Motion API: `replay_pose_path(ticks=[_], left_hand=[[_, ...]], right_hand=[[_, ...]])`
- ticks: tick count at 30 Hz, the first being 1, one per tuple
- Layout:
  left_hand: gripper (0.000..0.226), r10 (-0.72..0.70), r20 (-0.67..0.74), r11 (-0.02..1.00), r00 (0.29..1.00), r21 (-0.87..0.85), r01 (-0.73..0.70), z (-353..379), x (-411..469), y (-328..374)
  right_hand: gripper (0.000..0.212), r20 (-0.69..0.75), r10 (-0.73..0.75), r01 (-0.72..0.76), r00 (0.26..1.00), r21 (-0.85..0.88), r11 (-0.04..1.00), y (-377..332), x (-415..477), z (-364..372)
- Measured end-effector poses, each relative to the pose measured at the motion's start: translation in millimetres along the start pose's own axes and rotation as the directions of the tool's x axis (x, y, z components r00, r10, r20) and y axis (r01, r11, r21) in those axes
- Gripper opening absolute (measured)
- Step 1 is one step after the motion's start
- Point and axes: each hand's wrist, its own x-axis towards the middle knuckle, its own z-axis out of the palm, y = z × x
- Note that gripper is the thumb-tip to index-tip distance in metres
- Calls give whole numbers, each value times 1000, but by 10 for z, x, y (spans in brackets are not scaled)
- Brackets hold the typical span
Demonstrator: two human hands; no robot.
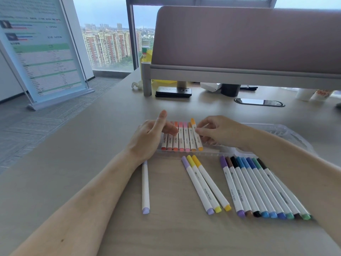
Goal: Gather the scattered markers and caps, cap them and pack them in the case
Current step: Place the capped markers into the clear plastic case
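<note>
A clear plastic case (208,153) lies on the desk with several capped markers in red, orange and pink (175,139) lined up in its left part. My right hand (217,132) pinches an orange-yellow marker (196,134) and holds it tilted at the right end of that row. My left hand (153,133) hovers over the row's left side, fingers straight, touching the markers. In front of the case lie a lone lilac marker (145,187), a trio of lilac and yellow markers (204,183), and a row of several purple, brown, black, blue and green markers (262,187).
The clear case lid (284,132) lies open behind my right forearm. A black device (173,92), a desk divider (239,43), cups (311,95) and a cable grommet (259,102) are at the back. A standing sign (42,52) is on the floor to the left.
</note>
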Motion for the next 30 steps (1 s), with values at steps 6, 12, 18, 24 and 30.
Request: replay_pose_path(ticks=[6, 12, 18, 24, 30], left_hand=[[79, 0, -5, 1000, 1000, 6, 0, 8, -13, 26], [78, 5, -13, 1000, 1000, 2, -5, 1, -8, 35], [78, 7, -8, 1000, 1000, 11, -7, 7, -16, 37], [78, 16, -4, 1000, 1000, 21, -16, 0, -12, 19], [81, 21, -4, 999, 1000, 35, -20, 7, -25, 27]], right_hand=[[38, -33, -33, 33, 999, 10, 999, 1, 9, 71], [33, -68, -75, 75, 995, -4, 997, 36, -22, 86], [44, -127, -143, 130, 982, -106, 986, 99, -14, 133], [44, -185, -182, 137, 966, -236, 962, 140, -66, 182], [40, -162, -227, 146, 960, -399, 905, 68, -135, 175]])
